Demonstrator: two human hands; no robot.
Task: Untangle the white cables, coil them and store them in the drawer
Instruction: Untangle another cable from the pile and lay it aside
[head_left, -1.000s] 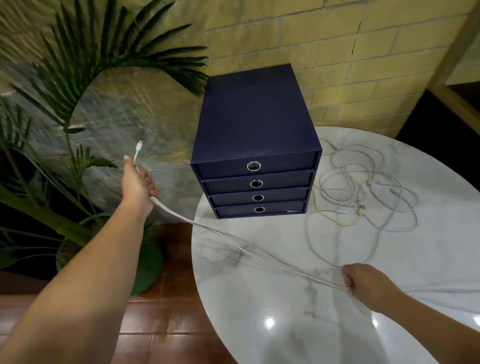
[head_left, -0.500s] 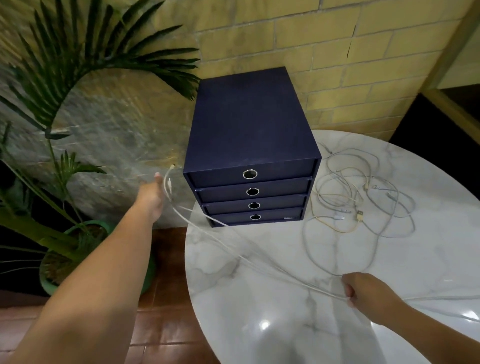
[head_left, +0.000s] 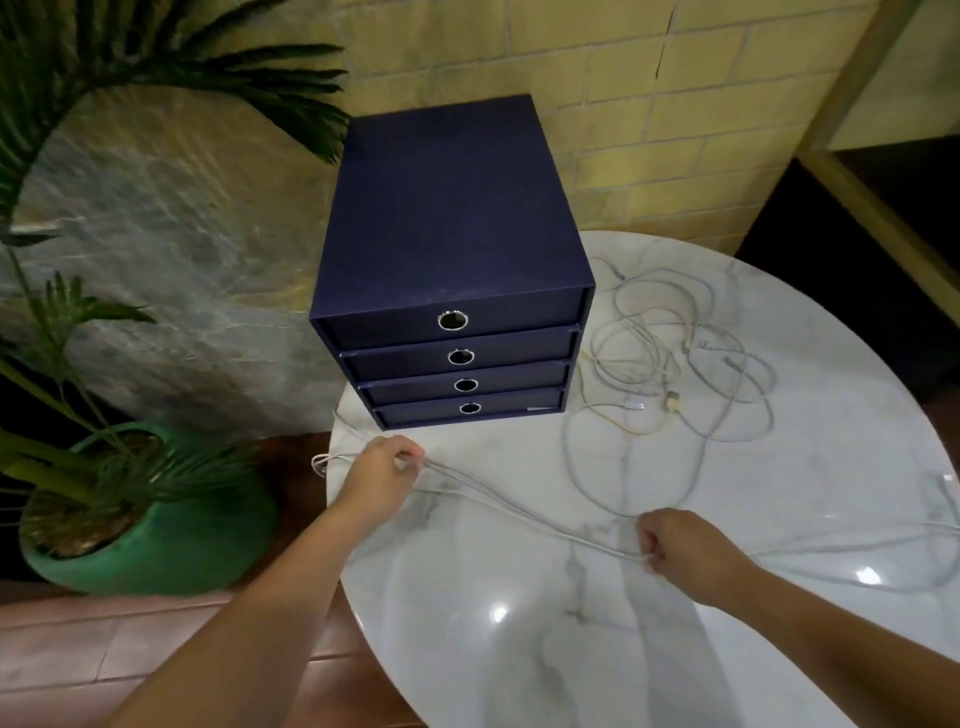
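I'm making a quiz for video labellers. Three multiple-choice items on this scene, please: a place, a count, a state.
1. Where is the loose cable tangle? A on the table, right of the drawer unit; B on top of the unit; C in a pot.
2. How many drawers? A two; B four; C six.
3. The stretched white cable is A lying free; B held by one hand; C held by both hands.
Key: 1A, it lies on marble beside the unit; 2B, four ringed fronts are stacked; 3C, left hand and right hand each grip it.
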